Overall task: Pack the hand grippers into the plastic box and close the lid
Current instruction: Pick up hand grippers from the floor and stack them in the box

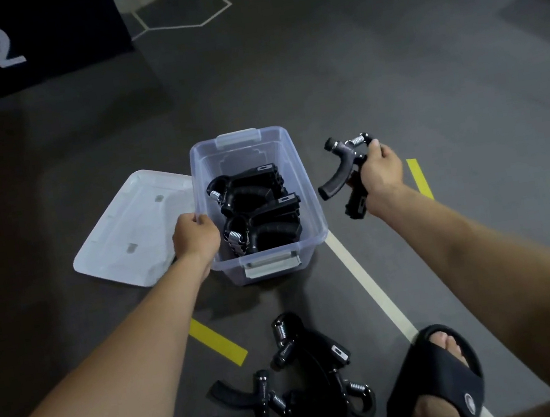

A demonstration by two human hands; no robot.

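In the head view, the left hand grips the left rim of the plastic box, fingers curled over it. The right hand holds one hand gripper just right of the box. The lid lies beside the left fingers; more grippers lie inside the box.

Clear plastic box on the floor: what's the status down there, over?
Left hand grips clear plastic box rim; right hand holds black hand gripper beside it. Box part-filled, white lid off, more grippers on floor. Nothing blocking.
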